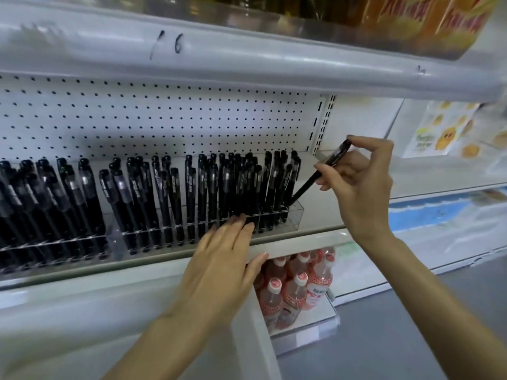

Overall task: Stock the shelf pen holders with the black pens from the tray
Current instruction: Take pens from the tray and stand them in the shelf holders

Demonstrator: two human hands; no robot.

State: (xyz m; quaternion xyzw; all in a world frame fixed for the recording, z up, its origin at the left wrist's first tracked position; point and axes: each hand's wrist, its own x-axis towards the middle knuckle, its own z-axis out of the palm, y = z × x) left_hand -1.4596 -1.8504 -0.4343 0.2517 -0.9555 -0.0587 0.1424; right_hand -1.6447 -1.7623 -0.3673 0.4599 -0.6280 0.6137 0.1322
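Head cam: R hand (359, 182) pinches black pen (307, 185); rail (247, 61) reads "16".

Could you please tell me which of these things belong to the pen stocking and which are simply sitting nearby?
Part of the job: right hand pinching a black pen; clear pen holder, pen tip at its right end; left hand on its front; stocked pens.
Just nearby: pink drink bottles below; orange cartons above; sticker sheets at right.
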